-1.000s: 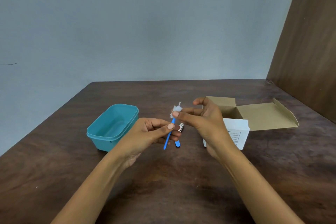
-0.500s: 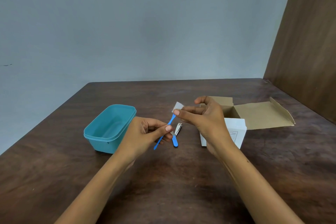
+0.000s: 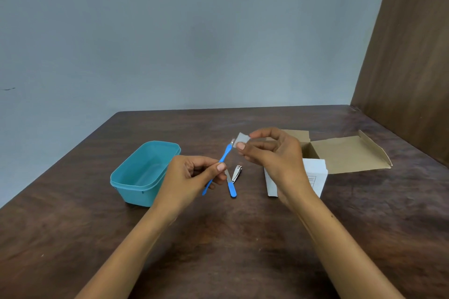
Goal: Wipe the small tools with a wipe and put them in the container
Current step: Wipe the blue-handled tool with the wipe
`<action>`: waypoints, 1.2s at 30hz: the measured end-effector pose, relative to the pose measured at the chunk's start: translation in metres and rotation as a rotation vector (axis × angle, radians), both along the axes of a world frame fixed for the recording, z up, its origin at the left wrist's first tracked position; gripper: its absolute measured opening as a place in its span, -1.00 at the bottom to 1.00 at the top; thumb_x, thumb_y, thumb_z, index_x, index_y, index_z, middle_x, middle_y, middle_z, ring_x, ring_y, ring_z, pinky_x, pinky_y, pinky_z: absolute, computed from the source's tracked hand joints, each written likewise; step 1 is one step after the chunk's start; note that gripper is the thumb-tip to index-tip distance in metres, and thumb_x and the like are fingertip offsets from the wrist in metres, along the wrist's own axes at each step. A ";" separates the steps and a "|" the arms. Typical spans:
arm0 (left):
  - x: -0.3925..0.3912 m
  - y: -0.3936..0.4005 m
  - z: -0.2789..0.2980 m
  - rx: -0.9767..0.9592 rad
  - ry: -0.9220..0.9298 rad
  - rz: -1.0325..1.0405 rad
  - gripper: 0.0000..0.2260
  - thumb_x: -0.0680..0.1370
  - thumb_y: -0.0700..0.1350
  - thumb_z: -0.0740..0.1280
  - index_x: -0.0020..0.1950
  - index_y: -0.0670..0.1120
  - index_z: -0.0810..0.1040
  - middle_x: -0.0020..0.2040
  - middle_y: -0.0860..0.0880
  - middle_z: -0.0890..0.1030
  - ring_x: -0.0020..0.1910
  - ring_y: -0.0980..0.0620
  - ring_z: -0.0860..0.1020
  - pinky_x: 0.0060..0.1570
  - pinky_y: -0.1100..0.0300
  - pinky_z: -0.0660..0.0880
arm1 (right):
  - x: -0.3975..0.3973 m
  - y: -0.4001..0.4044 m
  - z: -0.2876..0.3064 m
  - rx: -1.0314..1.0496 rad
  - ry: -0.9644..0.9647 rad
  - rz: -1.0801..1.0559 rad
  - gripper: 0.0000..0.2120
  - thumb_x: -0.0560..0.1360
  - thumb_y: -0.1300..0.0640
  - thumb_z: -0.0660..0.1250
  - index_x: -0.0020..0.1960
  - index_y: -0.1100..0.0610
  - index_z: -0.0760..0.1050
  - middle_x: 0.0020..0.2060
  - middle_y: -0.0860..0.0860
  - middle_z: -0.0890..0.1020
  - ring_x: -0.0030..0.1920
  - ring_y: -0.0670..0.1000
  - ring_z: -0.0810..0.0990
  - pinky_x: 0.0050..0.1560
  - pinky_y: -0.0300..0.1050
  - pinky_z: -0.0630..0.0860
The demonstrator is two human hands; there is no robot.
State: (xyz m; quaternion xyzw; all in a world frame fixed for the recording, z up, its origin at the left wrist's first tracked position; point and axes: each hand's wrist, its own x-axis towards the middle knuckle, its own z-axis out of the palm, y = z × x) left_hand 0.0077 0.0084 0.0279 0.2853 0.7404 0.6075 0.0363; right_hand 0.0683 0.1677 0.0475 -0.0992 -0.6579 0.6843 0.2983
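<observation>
I see L hand (image 3: pixel 194 172) pinching blue tool (image 3: pixel 223 156) | R hand (image 3: pixel 274 153) pinching wipe (image 3: pixel 242 138) at tool tip | container (image 3: pixel 145 172) left on worktop (image 3: pixel 218 238)

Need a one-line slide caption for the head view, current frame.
Left hand holds a blue-handled tool while right hand wipes its tip with a wipe, beside an empty teal container.

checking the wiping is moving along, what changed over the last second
The right hand slid the wipe up the blue tool to its metal tip, so more blue handle shows. The left hand kept its grip on the handle. The teal container, the nail file, the clippers and the open box stayed where they were.
</observation>
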 end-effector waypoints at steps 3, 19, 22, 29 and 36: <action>-0.003 -0.002 0.001 0.062 -0.001 0.060 -0.92 0.48 -0.18 0.39 -0.16 -0.09 0.69 -0.32 -0.04 0.70 -0.30 0.08 0.66 -0.26 0.27 0.59 | -0.002 -0.005 -0.006 0.122 -0.001 0.021 -0.87 0.35 0.30 0.49 -0.14 0.20 0.57 -0.33 0.09 0.70 -0.28 0.03 0.70 -0.16 -0.07 0.64; -0.002 -0.002 0.003 0.055 0.029 0.100 -0.91 0.46 -0.14 0.40 -0.18 0.03 0.66 -0.29 0.02 0.70 -0.29 0.11 0.67 -0.28 0.35 0.58 | -0.004 -0.010 -0.007 0.142 -0.021 0.111 -0.89 0.41 0.34 0.42 -0.19 0.15 0.64 -0.27 0.06 0.70 -0.22 -0.03 0.70 -0.21 -0.24 0.58; -0.003 -0.003 0.001 0.033 0.072 0.078 -0.92 0.46 -0.15 0.41 -0.17 0.01 0.67 -0.30 0.00 0.70 -0.28 0.08 0.67 -0.25 0.29 0.60 | -0.003 -0.010 -0.006 0.094 -0.024 0.151 -0.93 0.38 0.31 0.46 -0.17 0.18 0.67 -0.23 0.05 0.72 -0.19 -0.06 0.69 -0.21 -0.29 0.55; -0.005 -0.002 -0.004 -0.039 0.148 0.047 -0.93 0.46 -0.16 0.43 -0.11 -0.04 0.70 -0.31 -0.01 0.70 -0.28 0.05 0.67 -0.24 0.24 0.60 | 0.000 -0.007 -0.005 0.106 -0.031 0.204 -0.89 0.33 0.33 0.50 -0.20 0.21 0.60 -0.24 0.10 0.72 -0.19 0.00 0.70 -0.17 -0.20 0.60; -0.003 -0.001 -0.004 -0.039 0.124 0.013 -0.94 0.46 -0.15 0.43 -0.13 -0.06 0.70 -0.32 -0.04 0.69 -0.29 0.02 0.66 -0.22 0.20 0.62 | -0.002 -0.004 -0.005 0.040 0.021 0.072 -0.63 0.25 0.30 0.55 -0.15 0.15 0.38 -0.27 0.09 0.72 -0.19 0.06 0.70 -0.04 0.01 0.60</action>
